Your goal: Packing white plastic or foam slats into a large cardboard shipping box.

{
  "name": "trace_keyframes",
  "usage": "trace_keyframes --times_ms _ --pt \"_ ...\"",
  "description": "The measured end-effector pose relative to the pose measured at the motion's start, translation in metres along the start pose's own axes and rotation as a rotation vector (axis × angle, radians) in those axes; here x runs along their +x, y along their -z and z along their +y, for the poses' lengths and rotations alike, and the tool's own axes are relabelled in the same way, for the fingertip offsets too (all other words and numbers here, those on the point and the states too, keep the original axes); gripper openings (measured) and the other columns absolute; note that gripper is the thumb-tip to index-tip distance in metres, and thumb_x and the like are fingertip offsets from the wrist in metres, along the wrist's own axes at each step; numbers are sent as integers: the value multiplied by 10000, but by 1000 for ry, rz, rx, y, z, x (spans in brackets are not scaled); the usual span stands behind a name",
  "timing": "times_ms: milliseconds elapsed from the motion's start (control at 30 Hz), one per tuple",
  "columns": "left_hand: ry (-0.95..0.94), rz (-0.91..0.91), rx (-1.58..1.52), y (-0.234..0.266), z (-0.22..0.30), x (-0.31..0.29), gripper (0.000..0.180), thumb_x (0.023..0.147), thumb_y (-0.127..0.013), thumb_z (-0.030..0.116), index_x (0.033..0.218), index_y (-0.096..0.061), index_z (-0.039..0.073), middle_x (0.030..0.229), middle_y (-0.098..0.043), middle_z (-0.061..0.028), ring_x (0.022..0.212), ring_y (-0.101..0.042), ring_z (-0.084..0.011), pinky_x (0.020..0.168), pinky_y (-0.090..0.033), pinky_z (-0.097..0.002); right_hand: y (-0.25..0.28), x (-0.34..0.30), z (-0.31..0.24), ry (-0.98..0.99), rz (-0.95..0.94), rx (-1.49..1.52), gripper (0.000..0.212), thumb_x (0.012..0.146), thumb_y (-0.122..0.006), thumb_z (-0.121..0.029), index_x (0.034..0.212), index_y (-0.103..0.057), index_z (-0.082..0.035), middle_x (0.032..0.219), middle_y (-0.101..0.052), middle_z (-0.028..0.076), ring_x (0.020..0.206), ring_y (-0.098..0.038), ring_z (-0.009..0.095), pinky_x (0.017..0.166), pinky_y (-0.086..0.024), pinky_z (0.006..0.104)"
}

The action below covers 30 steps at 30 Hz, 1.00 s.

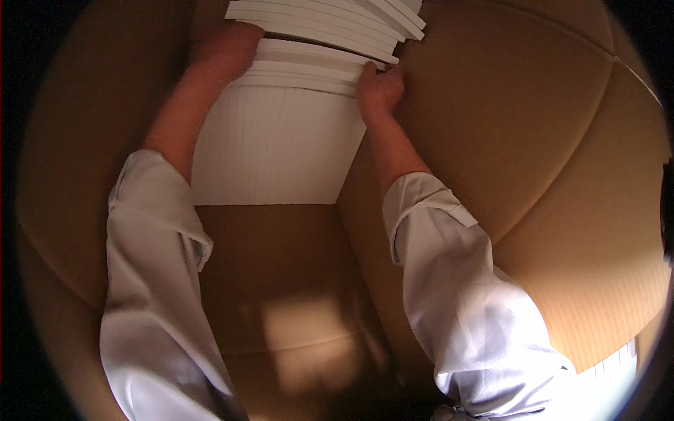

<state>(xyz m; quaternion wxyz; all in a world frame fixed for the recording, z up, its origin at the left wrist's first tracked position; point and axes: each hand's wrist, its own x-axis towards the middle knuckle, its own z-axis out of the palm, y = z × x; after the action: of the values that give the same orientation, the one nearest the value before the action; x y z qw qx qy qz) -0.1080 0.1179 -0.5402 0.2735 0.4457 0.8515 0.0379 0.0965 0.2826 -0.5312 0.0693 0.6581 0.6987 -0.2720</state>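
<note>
Looking down from my head, both arms are deep in a big cardboard box (533, 140). It's got a stack of white sheets (281, 140) standing against the far end. My left hand (225, 49) is pressed on the stack's left side; can't tell if it's really gripping. My right hand (380, 90) has its fingers curled tight on the right edge. The near box floor (281, 281) is bare brown cardboard.

2 arms w/ white long sleeves, cuffs pushed up to mid-forearm; hands bare.
</note>
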Motion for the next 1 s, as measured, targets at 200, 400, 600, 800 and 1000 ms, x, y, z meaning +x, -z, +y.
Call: trace_keyframes --times_ms 200,400,600,800,1000 --pt "-30 -53 114 -3 5 -1 211 880 -529 60 1022 -684 53 1096 -670 -171 1047 -639 -360 899 -523 -450 11 0 -3 -56 -102 -39 608 926 -627 -243 1384 -384 74 1225 -608 291 1131 -623 388 973 -494 456" --pt "-84 105 -35 -17 -21 -15 322 863 -512 -29 1140 -652 55 1147 -636 -139 1059 -614 -336 913 -516 -431 16 -13 -16 -57 -179 -54 636 934 -600 -282 1380 -366 106 1233 -591 315 1124 -618 422 978 -490 463" --pt "-24 -11 -32 -11 -18 -18 388 910 -468 -36 1252 -623 60 1267 -626 -163 1146 -613 -347 1016 -476 -420 10 -6 -5 -79 -175 -73 642 920 -618 -278 1371 -379 111 1255 -574 319 1164 -592 422 1010 -464 470" --pt "-124 293 -183 -32 -38 -23 339 873 -539 -7 1189 -636 71 1139 -641 -141 1011 -637 -360 863 -532 -437 -1 -8 6 -22 -71 149 637 872 -689 -247 1348 -426 86 1236 -584 306 1157 -594 405 1016 -453 447" --pt "4 249 -238 -25 -24 -29 287 885 -579 30 1162 -646 70 1113 -634 -147 983 -632 -376 841 -525 -436 1 -9 15 9 -41 289 620 861 -712 -258 1294 -457 106 1191 -600 300 1120 -613 385 1004 -450 455"
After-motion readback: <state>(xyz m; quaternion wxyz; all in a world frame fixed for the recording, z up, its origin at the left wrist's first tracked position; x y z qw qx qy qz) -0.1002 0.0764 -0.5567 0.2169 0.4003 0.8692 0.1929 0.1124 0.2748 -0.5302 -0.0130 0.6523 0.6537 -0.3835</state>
